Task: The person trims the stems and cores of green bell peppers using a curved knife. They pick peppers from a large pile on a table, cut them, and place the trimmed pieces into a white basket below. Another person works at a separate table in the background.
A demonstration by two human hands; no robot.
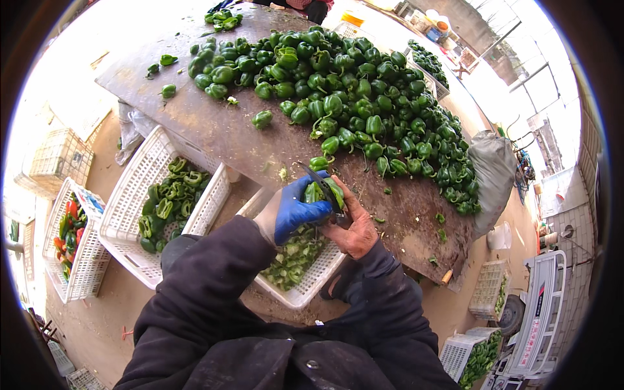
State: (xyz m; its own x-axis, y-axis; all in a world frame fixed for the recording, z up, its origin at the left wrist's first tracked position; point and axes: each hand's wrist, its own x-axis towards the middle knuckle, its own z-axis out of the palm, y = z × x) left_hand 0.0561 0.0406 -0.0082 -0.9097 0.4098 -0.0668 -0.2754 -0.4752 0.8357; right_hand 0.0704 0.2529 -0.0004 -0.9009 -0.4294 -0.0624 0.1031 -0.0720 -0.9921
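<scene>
My left hand [300,209], in a blue-coated glove, grips a green bell pepper [312,193]. My bare right hand [355,226] holds a knife [327,189]; its dark curved blade lies across the pepper, pointing up and left. The fingers of my right hand rest along the pepper's right side, and the knife's grip is mostly hidden in the palm. Below both hands stands a white plastic crate [302,301] partly filled with pale green pepper cores [292,263]. A large heap of whole green bell peppers [360,92] covers much of the wooden table [219,124] beyond.
Left stands a white crate [124,214] of cut green peppers [165,207], beside another crate [92,278] of red and green peppers. A grey sack [495,178] bounds the heap's right side. A wooden handle [446,277] lies near the table edge. Another person [312,7] is across the table.
</scene>
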